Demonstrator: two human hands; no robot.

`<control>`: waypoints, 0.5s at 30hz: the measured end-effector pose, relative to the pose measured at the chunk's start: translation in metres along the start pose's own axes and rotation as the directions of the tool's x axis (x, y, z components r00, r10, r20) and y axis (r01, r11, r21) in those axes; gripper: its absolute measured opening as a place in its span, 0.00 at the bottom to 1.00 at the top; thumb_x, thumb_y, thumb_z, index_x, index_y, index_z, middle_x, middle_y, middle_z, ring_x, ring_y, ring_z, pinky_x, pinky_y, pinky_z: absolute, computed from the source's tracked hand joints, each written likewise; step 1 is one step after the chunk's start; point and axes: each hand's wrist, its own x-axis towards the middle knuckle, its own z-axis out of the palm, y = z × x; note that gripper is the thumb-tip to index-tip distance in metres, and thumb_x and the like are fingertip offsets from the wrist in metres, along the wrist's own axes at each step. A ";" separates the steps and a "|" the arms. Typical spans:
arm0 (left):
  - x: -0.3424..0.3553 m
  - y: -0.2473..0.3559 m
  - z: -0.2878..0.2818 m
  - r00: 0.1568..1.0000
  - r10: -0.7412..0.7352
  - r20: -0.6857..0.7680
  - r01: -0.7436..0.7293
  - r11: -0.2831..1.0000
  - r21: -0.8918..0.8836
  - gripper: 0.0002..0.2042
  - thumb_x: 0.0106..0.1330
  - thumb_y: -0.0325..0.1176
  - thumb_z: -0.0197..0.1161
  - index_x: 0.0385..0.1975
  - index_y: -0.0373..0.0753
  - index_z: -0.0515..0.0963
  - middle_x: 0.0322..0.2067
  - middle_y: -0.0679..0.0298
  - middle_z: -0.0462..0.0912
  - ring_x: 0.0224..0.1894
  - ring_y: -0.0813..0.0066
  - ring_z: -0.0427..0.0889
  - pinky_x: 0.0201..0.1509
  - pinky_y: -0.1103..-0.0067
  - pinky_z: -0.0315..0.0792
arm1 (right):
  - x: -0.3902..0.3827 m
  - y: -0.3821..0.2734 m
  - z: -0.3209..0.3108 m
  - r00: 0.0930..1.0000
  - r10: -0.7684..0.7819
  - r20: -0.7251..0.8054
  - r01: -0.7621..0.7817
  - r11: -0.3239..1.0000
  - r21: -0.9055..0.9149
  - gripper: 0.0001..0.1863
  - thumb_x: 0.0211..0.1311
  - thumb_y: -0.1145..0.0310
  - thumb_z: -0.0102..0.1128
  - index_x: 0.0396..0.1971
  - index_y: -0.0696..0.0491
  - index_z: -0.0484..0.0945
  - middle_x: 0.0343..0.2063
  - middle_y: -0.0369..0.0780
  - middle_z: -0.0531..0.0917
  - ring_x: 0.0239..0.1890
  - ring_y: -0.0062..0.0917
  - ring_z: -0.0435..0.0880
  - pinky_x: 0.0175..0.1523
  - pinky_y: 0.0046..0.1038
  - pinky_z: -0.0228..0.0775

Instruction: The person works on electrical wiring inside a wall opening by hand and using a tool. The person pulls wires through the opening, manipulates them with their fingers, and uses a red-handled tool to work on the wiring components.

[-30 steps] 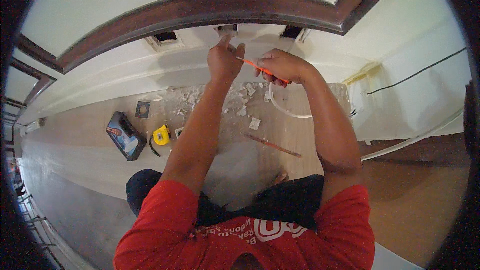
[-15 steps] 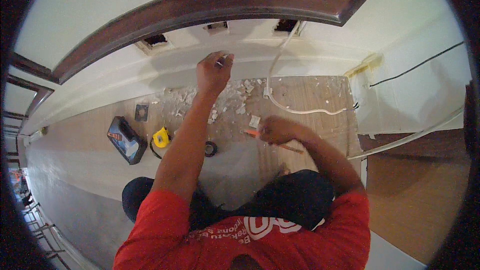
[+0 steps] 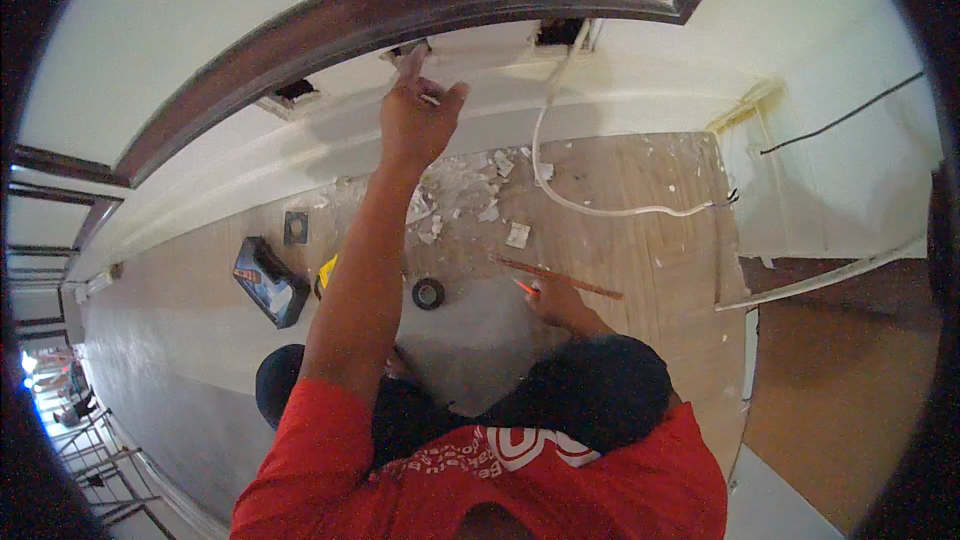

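My left hand (image 3: 420,120) reaches to the wall, its index finger stretched up at the middle cut-out hole (image 3: 408,50) and its thumb spread apart. A small whitish spot shows among the other fingers; I cannot make out what it is. Low over the floor by my right knee, my right hand (image 3: 562,306) is closed on a slim orange tool (image 3: 526,287) whose tip points left; its exact kind is unclear. Just beyond that hand lies a long, thin reddish-brown strip (image 3: 580,282). A roll of black tape (image 3: 428,293) rests between my arms.
White cable (image 3: 590,208) loops from the right hole (image 3: 560,32) to the floor. Plaster debris (image 3: 470,190) litters the wall's foot. Left of my forearm are a dark case (image 3: 270,282), a partly hidden yellow tape measure (image 3: 327,275) and a dark square plate (image 3: 296,228). Dark wood trim (image 3: 400,5) overhangs the holes.
My left hand has moved up to the middle hole, its index finger now extended. My right hand has drawn back toward my knee with the orange tool, uncovering the reddish strip.
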 end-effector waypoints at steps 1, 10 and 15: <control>0.001 -0.001 0.001 1.000 -0.012 0.022 0.014 0.997 -0.079 0.36 0.54 0.36 0.70 0.61 0.27 0.63 0.22 0.59 0.83 0.24 0.69 0.82 0.35 0.75 0.76 | 0.003 0.011 0.013 1.000 -0.019 -0.016 0.019 0.999 -0.027 0.19 0.58 0.55 0.55 0.24 0.59 0.79 0.28 0.53 0.82 0.35 0.48 0.82 0.42 0.46 0.71; 0.014 -0.025 0.024 0.962 -0.067 0.264 0.159 0.926 -0.344 0.41 0.57 0.37 0.71 0.65 0.28 0.54 0.23 0.59 0.81 0.21 0.76 0.79 0.25 0.79 0.75 | 0.004 0.061 0.037 0.991 -0.118 0.066 0.123 0.989 -0.080 0.17 0.56 0.59 0.57 0.27 0.61 0.78 0.27 0.55 0.81 0.32 0.50 0.80 0.40 0.47 0.71; 0.017 0.014 0.004 0.942 -0.186 0.280 0.274 0.907 -0.320 0.41 0.56 0.38 0.71 0.64 0.26 0.55 0.22 0.58 0.81 0.20 0.76 0.78 0.23 0.79 0.74 | -0.002 0.026 0.001 0.996 0.077 -0.034 -0.076 0.997 0.031 0.16 0.55 0.60 0.56 0.28 0.60 0.78 0.28 0.55 0.81 0.34 0.50 0.81 0.39 0.47 0.71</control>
